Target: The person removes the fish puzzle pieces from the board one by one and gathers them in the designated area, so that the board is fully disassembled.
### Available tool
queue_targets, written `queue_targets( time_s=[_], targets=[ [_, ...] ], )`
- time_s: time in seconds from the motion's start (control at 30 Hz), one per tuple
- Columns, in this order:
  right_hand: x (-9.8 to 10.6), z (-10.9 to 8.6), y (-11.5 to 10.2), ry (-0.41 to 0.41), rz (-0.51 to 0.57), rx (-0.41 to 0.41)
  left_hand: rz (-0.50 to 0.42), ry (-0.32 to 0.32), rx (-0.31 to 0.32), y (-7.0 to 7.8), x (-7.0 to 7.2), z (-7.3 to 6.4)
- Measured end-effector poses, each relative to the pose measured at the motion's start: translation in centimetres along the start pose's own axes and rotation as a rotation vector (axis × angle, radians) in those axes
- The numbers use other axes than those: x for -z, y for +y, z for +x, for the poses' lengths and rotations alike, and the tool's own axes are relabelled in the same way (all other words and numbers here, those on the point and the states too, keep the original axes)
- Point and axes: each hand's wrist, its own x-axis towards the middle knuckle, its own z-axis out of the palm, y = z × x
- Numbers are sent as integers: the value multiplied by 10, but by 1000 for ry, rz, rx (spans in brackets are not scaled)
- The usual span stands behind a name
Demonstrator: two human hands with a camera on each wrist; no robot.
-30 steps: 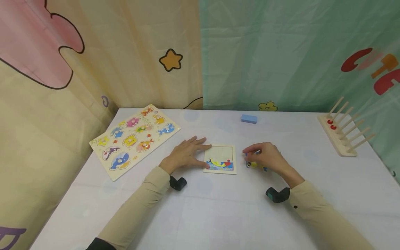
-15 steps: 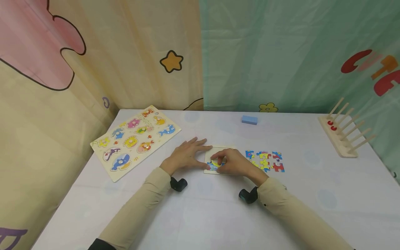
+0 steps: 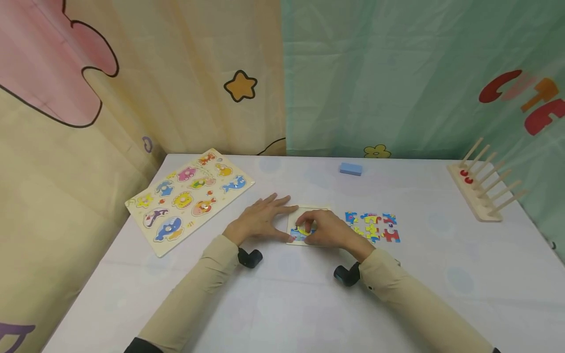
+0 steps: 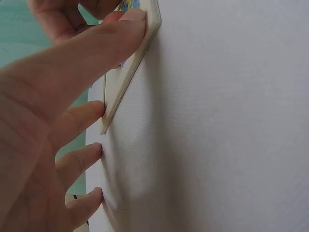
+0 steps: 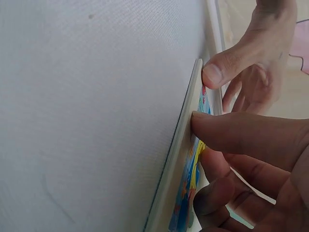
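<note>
Find the shallow wooden jigsaw tray lying flat on the white tabletop, between both hands, with loose interlocking jigsaw pieces laid out at three o'clock from it. Should handle as light and stiff — probably thin board, apt to skid if nudged — so best steadied by the raised rim. Braced just so at nine o'clock by the left hand, with fingers spread and with thumb and forefinger touching the border. Expect small, rigid, nearly weightless jigsaw pieces, perhaps fragile at the narrow tabs; take hold by the cut edges rather than the smooth printed face. Seen reaching over the tray from four o'clock: the right hand, with fingers bent and thumb touching the near rim. Cannot tell whether pinching a piece or merely pressing on the blue-and-yellow picture inside. Hidden under that hand in the head view: much of the tray's three o'clock half. Cut off in both wrist views: the tray's far end. Too small to read: the prints on the loose pieces.
</note>
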Motion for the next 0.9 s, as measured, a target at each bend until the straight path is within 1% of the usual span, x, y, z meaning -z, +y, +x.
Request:
queue_targets(
  time_s=[0.13,0.27,0.43,0.57,0.67,0.83,0.9],
  targets=[
    [0,0,-1,7,-2,1,-7,1,-7,0,0,0],
    [0,0,0,14,18,12,-5,4,-9,0,0,-1],
    [-1,1,1,28,57,38,-7,5,-5,1,1,-1],
    [-3,1,2,59,81,76,-12,4,-5,0,0,-1],
    [-3,1,3,81,128,99,-10,5,-7,0,0,-1],
    [-1,0,4,76,228,109,-12,4,-5,1,1,0],
    [-1,-1,5,79,239,108,-15,2,-3,2,1,0]
  ],
)
